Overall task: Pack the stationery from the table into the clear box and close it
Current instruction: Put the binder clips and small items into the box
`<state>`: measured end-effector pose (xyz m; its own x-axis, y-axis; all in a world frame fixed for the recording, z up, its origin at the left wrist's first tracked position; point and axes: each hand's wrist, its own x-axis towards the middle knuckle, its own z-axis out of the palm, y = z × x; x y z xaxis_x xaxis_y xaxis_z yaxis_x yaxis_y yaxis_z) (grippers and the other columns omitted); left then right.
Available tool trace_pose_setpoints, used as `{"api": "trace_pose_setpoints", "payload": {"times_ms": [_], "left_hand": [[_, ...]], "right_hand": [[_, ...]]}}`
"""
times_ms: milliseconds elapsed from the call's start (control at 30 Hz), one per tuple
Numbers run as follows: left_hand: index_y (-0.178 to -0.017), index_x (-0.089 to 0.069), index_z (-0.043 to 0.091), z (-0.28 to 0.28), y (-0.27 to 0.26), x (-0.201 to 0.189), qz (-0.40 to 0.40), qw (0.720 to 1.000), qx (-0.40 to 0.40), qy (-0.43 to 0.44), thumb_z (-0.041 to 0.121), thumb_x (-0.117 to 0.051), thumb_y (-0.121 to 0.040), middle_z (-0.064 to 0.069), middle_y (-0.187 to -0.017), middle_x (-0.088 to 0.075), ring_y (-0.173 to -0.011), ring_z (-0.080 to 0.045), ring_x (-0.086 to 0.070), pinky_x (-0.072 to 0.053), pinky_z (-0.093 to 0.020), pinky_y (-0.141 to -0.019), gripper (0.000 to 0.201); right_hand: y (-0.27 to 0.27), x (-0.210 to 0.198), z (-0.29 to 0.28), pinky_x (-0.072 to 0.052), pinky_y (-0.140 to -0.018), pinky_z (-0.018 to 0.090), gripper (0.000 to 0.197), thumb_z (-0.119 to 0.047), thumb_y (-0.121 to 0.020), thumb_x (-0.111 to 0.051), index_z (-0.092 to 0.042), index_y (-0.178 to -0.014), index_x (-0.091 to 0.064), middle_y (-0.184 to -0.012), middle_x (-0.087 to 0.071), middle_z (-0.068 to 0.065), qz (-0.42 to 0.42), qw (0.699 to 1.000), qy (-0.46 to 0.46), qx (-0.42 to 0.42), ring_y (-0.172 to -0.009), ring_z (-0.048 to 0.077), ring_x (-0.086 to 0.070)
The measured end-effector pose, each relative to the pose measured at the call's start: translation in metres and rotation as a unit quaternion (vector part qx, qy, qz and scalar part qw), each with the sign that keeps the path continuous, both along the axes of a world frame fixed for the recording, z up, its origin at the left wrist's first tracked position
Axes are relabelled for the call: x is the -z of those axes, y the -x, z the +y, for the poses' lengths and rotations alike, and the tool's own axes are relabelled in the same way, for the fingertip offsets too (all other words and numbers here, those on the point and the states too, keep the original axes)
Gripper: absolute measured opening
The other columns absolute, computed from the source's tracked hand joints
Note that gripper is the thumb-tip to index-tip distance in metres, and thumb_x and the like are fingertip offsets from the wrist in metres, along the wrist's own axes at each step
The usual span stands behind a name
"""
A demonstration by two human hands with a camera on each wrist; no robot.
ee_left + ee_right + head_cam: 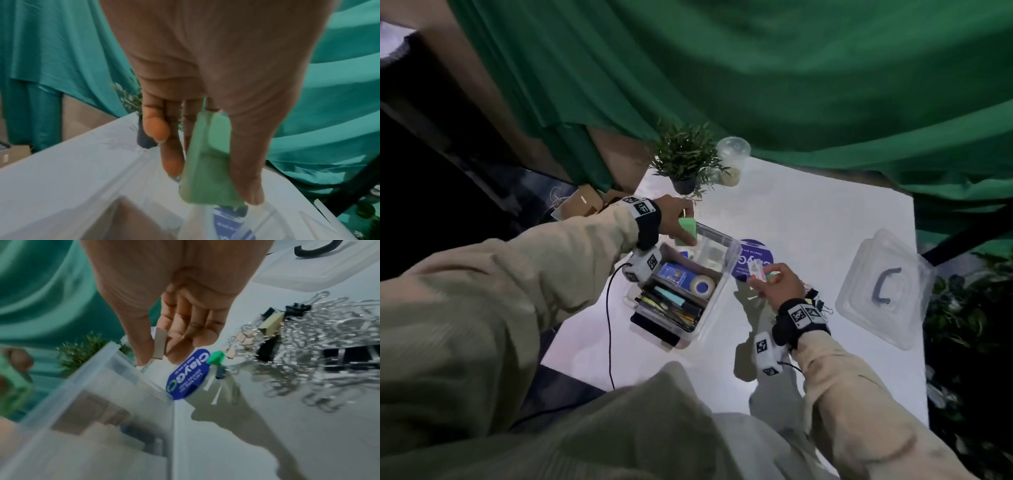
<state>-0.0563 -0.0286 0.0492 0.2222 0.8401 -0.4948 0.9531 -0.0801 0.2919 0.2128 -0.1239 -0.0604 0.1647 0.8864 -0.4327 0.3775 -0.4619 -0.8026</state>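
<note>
The clear box stands open on the white table and holds pens, a tape roll and a blue pack. My left hand pinches a green sticky-note pad over the box's far left corner. In the left wrist view thumb and fingers clamp the pad just above the rim. My right hand, right of the box, pinches a small flat strip of coloured page flags; the strip shows edge-on in the right wrist view. The clear lid, with a dark handle, lies at the right.
A blue round clay tub sits against the box's right wall. A pile of paper clips and binder clips and a green pin lie beside my right hand. A potted plant and a plastic cup stand at the back edge.
</note>
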Motion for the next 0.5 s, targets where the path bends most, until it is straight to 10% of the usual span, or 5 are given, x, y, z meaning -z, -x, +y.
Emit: {"api": "trace_pose_setpoints", "payload": {"times_ms": [133,367,500], "left_hand": [[-0.077,-0.043,0.028,-0.015,0.026,0.003,-0.01,1.0,-0.011,0.017,0.039,-0.087,-0.065,-0.003,-0.086,-0.06,-0.073,-0.022,-0.054,-0.039,-0.027,-0.059,0.048],[-0.075,-0.048,0.028,-0.032,0.042,0.018,-0.016,0.998,0.019,0.055,0.022,-0.085,-0.067,0.002,-0.085,-0.059,-0.075,-0.021,-0.052,-0.045,-0.033,-0.069,0.039],[-0.088,-0.055,0.024,-0.037,0.044,0.02,-0.03,0.998,0.023,0.05,0.018,-0.082,-0.069,0.0,-0.093,-0.062,-0.082,-0.021,-0.056,-0.048,-0.032,-0.073,0.034]], "right_hand": [[0.016,-0.019,0.009,-0.058,-0.07,0.036,0.019,-0.024,-0.076,-0.078,-0.03,-0.089,-0.067,-0.082,-0.069,0.007,0.036,0.994,-0.067,0.082,-0.065,0.022,-0.068],[0.059,-0.04,0.013,-0.053,-0.075,0.027,0.023,-0.014,-0.082,-0.067,-0.027,-0.1,-0.071,-0.087,-0.065,0.003,0.02,0.992,-0.117,0.041,-0.076,0.02,-0.06],[0.095,-0.053,0.02,-0.052,-0.061,0.026,0.029,-0.016,-0.078,-0.075,-0.02,-0.104,-0.062,-0.072,-0.058,-0.001,0.031,0.993,-0.111,0.02,-0.063,0.02,-0.061]]}}
